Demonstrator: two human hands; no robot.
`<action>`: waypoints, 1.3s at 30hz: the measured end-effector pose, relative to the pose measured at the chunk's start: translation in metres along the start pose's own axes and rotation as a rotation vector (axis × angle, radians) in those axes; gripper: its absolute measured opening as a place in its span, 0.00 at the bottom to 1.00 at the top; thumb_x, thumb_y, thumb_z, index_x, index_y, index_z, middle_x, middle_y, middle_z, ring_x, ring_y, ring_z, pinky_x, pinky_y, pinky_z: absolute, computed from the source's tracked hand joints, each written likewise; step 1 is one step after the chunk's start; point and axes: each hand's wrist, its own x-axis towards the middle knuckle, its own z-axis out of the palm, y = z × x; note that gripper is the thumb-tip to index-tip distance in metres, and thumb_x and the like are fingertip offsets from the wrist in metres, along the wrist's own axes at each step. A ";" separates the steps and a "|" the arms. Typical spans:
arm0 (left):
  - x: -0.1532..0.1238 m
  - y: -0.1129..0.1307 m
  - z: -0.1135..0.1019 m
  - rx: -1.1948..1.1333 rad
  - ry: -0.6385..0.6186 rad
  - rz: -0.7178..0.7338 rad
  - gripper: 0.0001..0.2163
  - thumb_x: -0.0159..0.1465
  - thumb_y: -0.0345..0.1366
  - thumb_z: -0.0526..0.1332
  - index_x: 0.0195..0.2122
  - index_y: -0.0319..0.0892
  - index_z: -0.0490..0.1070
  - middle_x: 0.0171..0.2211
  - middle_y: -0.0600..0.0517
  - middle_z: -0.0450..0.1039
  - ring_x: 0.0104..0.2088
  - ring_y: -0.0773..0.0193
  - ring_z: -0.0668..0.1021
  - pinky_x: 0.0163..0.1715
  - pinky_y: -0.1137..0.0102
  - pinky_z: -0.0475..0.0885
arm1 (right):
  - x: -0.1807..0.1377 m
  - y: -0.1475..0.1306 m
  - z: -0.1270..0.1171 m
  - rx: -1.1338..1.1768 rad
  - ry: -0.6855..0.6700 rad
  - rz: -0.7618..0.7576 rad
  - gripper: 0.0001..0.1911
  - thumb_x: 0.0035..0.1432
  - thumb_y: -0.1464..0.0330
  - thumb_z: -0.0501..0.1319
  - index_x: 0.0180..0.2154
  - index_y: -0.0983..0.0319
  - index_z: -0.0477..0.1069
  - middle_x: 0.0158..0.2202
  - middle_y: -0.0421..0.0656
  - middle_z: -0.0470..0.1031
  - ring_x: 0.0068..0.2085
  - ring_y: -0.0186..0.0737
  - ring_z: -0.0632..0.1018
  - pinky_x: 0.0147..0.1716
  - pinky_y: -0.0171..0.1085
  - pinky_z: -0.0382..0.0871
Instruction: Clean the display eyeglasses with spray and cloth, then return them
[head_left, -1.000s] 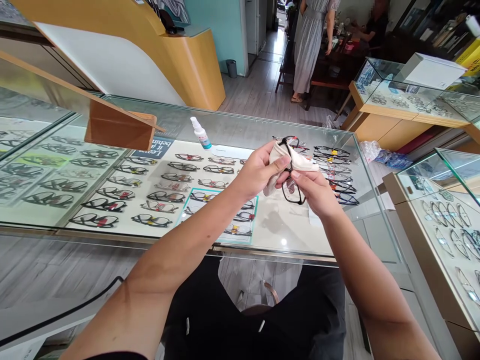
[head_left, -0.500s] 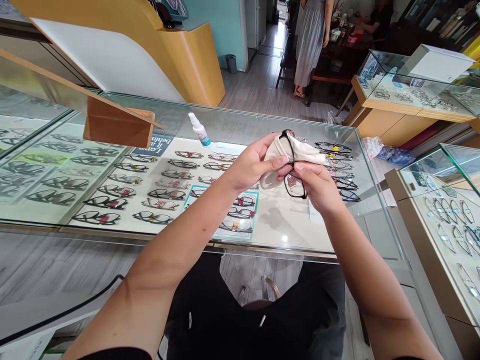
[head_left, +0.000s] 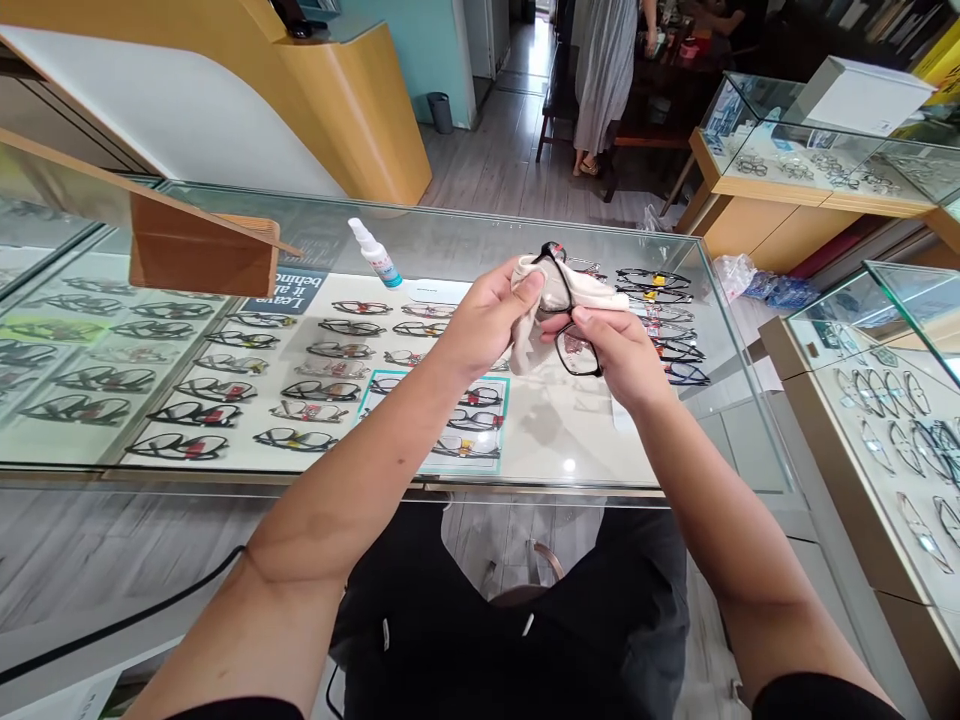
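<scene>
Above the glass counter, my left hand (head_left: 491, 318) is closed on a cream cloth (head_left: 529, 345), its thumb pressing a fold near one lens of the eyeglasses. My right hand (head_left: 622, 350) pinches the black-framed eyeglasses (head_left: 579, 355) around the bridge. One lens hangs below my right fingers; the other is partly covered by the cloth, which also spreads out behind my right hand. A white spray bottle (head_left: 377, 255) with a blue-banded base stands on the counter to the left of my hands.
Rows of eyeglasses (head_left: 289, 440) lie in the glass display counter (head_left: 450, 487). At the left, a wooden-backed mirror or panel (head_left: 202, 245) juts over the glass. More display cases (head_left: 814, 350) stand at the right. Farther back, a person in a grey skirt (head_left: 604, 70) stands.
My left thumb has lifted and shifted up and away from my right fingers, still on the cloth. The whole view has moved slightly. My right hand keeps its pinch on the eyeglasses.
</scene>
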 end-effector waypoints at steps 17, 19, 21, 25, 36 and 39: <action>-0.002 0.003 0.000 0.030 -0.076 0.025 0.22 0.60 0.52 0.78 0.42 0.43 0.74 0.27 0.55 0.73 0.24 0.69 0.75 0.26 0.74 0.73 | -0.001 0.005 0.004 0.140 -0.023 0.010 0.21 0.65 0.47 0.70 0.41 0.56 0.88 0.36 0.44 0.85 0.41 0.45 0.82 0.48 0.43 0.77; -0.004 0.003 0.001 0.020 -0.108 0.036 0.22 0.58 0.48 0.80 0.44 0.44 0.73 0.26 0.57 0.72 0.24 0.70 0.74 0.26 0.75 0.72 | -0.001 0.005 0.004 0.141 -0.020 0.017 0.22 0.64 0.45 0.71 0.40 0.57 0.88 0.35 0.44 0.84 0.40 0.45 0.81 0.48 0.43 0.77; -0.006 0.002 0.005 0.013 -0.104 0.039 0.22 0.58 0.46 0.80 0.43 0.44 0.72 0.24 0.58 0.70 0.22 0.71 0.72 0.25 0.75 0.71 | -0.001 0.006 0.006 0.133 -0.042 0.019 0.23 0.64 0.45 0.70 0.39 0.57 0.88 0.36 0.45 0.83 0.40 0.44 0.80 0.46 0.42 0.76; -0.007 -0.001 0.010 0.025 -0.025 0.060 0.23 0.59 0.52 0.78 0.37 0.45 0.69 0.20 0.60 0.66 0.18 0.72 0.68 0.20 0.76 0.67 | -0.003 0.009 0.010 0.066 -0.063 0.023 0.24 0.65 0.44 0.69 0.38 0.58 0.88 0.36 0.44 0.83 0.36 0.41 0.75 0.42 0.40 0.73; -0.006 0.007 -0.002 0.024 -0.169 0.025 0.24 0.58 0.49 0.80 0.46 0.44 0.73 0.24 0.57 0.72 0.23 0.69 0.74 0.26 0.74 0.73 | -0.004 0.005 0.008 0.140 -0.056 0.044 0.24 0.64 0.44 0.70 0.37 0.57 0.87 0.35 0.44 0.81 0.36 0.42 0.76 0.41 0.40 0.73; -0.007 0.002 0.003 0.035 -0.111 0.044 0.23 0.57 0.49 0.81 0.42 0.44 0.71 0.22 0.59 0.69 0.20 0.72 0.70 0.22 0.75 0.69 | -0.003 0.009 0.012 0.160 -0.066 0.055 0.23 0.64 0.44 0.69 0.38 0.58 0.87 0.35 0.44 0.81 0.35 0.39 0.74 0.39 0.38 0.72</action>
